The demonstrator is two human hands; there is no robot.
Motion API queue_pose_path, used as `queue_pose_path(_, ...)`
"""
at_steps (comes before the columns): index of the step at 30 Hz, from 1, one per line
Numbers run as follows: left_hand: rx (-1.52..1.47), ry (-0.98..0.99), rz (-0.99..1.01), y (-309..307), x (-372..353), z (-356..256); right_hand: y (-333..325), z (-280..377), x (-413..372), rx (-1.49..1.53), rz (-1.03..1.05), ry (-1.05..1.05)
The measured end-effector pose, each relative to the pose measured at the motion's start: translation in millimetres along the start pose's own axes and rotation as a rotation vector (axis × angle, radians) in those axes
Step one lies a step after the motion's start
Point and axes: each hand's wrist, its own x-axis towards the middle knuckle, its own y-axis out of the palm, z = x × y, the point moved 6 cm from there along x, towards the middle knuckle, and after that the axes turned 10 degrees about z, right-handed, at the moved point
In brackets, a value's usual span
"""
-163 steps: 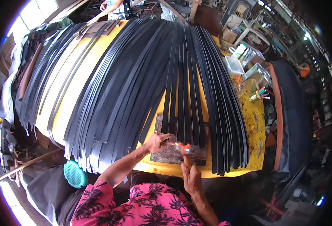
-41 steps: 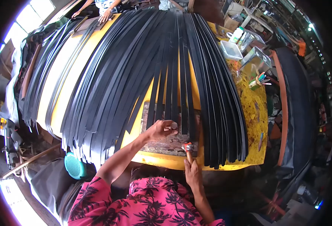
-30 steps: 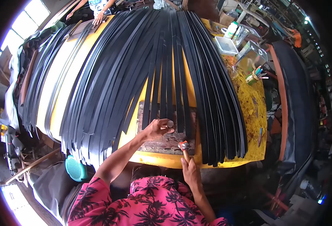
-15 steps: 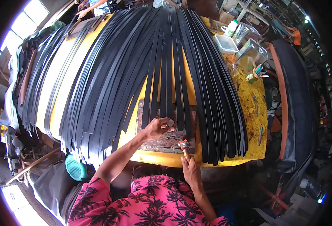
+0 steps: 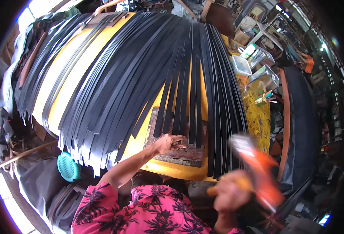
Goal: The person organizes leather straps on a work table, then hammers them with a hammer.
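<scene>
My left hand [image 5: 171, 143] is closed over a dark, worn board [image 5: 179, 158], near the ends of several black strips [image 5: 195, 121]. It grips a short metal punch, whose round top showed earlier and is now hard to make out. My right hand [image 5: 232, 191] is wrapped round the handle of a hammer [image 5: 255, 167], raised to the right of the board. The hammer's head, orange and silver, is smeared by motion. The strips fan out towards me, and the ends of some lie on the board.
Many more black strips [image 5: 113, 78] cover the yellow table [image 5: 59, 93]. Plastic containers [image 5: 241, 65] and a holder of pens [image 5: 264, 98] stand at right. A teal perforated stool [image 5: 68, 167] is at lower left. Another person's arm [image 5: 105, 7] reaches in at the far edge.
The hammer has swung up and to the right, away from the board, in my right hand. My left hand stays over the board. The view has shifted slightly.
</scene>
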Motion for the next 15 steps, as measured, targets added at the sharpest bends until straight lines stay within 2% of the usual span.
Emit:
queue_pose_path(2,0.032,-0.083,0.067,0,-1,4,-22,55,25,0.596,-0.431,-0.046)
queue_pose_path(3,0.041,-0.083,0.108,1,0,3,-18,49,18,0.596,-0.415,-0.038)
queue_pose_path(5,0.022,-0.084,0.09,0,1,4,22,20,2,-0.118,0.008,0.002)
queue_pose_path(7,0.026,-0.098,0.106,0,-1,5,137,-79,-45,0.032,0.369,0.466)
queue_pose_path(8,0.011,0.004,0.156,1,-2,3,155,-88,-53,-0.164,0.531,0.545)
queue_pose_path(9,0.019,-0.012,0.136,11,-9,-3,155,-91,-60,-0.017,0.468,0.606)
queue_pose_path(10,0.068,-0.017,0.099,2,-4,-2,151,-89,-60,0.186,0.314,0.569)
queue_pose_path(11,0.082,0.104,0.032,10,-5,4,139,-86,-69,0.116,0.379,0.646)
queue_pose_path(12,0.061,0.011,0.041,4,-6,-7,129,-90,-69,0.048,0.443,0.696)
queue_pose_path(14,-0.22,-0.233,0.068,-4,-3,-28,112,-104,-83,0.102,0.392,0.7)
queue_pose_path(15,-0.3,-0.329,0.21,9,-5,-21,104,-113,-93,0.094,0.386,0.727)
